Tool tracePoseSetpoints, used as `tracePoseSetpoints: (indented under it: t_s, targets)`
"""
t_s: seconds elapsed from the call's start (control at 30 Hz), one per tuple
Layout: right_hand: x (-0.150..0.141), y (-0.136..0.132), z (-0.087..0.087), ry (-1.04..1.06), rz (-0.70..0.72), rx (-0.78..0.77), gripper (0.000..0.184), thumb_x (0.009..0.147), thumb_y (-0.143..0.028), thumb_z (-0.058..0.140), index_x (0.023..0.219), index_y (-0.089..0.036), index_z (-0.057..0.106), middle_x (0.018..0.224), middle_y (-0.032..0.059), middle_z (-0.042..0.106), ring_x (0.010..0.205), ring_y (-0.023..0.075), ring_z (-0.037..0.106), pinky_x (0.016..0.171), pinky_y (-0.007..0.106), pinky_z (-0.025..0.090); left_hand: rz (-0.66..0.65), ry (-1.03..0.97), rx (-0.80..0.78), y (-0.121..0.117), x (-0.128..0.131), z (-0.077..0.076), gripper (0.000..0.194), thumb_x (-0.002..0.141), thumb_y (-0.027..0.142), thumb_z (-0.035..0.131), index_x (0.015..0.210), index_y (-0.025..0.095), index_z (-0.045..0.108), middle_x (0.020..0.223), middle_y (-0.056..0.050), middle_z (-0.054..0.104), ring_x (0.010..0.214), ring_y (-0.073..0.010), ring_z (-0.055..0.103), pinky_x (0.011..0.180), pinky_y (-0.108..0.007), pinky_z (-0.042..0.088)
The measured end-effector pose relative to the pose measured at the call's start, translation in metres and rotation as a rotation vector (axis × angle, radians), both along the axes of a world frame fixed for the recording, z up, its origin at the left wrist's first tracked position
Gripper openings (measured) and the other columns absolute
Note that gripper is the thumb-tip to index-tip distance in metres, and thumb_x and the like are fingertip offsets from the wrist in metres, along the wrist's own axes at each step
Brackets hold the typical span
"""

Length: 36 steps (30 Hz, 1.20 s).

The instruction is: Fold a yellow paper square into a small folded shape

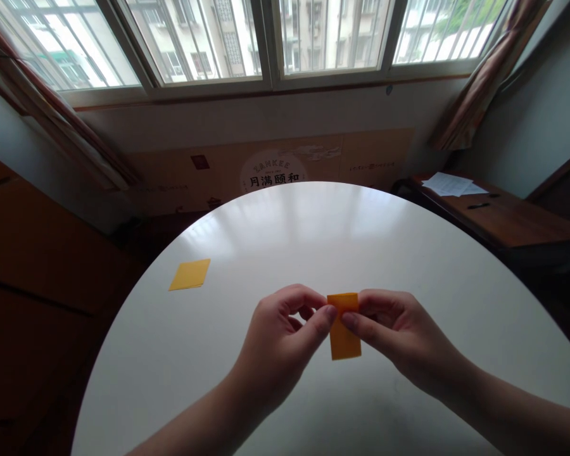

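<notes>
A folded piece of orange-yellow paper (346, 342), a narrow upright rectangle, is held up over the white round table (289, 247). My left hand (289, 335) pinches its left edge near the top, thumb in front. On the opposite edge my right hand (399, 329) grips it too, its thumb pressed flat on the front face. The fingertips behind the paper are partly hidden. Farther off to the left, a yellow square of paper (190, 274) lies flat on the table, apart from both hands.
Beyond the table's right side stands a brown wooden cabinet (517, 215) with white paper sheets (453, 184) on top. A printed cardboard panel (171, 171) leans below the barred windows (332, 38). Curtains (484, 82) hang at both sides, and brown furniture (42, 285) stands at the left.
</notes>
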State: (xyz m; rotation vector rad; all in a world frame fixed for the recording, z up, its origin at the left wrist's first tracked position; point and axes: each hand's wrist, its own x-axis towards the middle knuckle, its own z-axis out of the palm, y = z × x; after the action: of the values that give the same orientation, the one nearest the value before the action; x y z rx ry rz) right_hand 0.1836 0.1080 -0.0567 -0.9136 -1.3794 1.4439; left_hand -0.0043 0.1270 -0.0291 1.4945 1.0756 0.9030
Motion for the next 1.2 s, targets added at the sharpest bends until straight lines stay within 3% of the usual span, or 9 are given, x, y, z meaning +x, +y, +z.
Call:
tracePoseSetpoints:
  t_s: [0.23,0.5,1.2]
  targets:
    - [-0.0001,0.0007,0.0004,0.006,-0.061,0.046,0.013,0.093,-0.031,0.071,0.087,-0.020,0.071,0.073,-0.0016,0.062,0.064,0.0080,0.052,0.055,0.015,0.041,-0.053,-0.030,-0.150,0.0032,0.0006,-0.0017,0.029,0.080,0.042,0.073,0.080,0.013,0.069,0.067,-0.002,0.062,0.057,-0.0118,0.052,0.051,-0.023,0.044]
    - [-0.0018,-0.0018,0.0039,-0.038,-0.108,0.036,0.020,0.094,-0.035,0.071,0.083,-0.018,0.070,0.070,-0.0018,0.060,0.061,0.0074,0.050,0.053,0.014,0.040,-0.048,-0.053,-0.126,0.0017,0.0001,-0.0008,0.030,0.081,0.042,0.074,0.082,0.013,0.072,0.067,-0.003,0.064,0.057,-0.0113,0.053,0.050,-0.021,0.046]
    - [0.0016,-0.0003,0.0044,-0.074,-0.058,0.064,0.010,0.093,-0.031,0.072,0.088,-0.022,0.073,0.072,-0.0025,0.063,0.063,0.0072,0.053,0.054,0.013,0.041,-0.006,-0.108,-0.073,0.0042,0.0024,-0.0039,0.020,0.079,0.033,0.077,0.075,0.015,0.074,0.071,-0.003,0.067,0.061,-0.0110,0.055,0.052,-0.021,0.044]
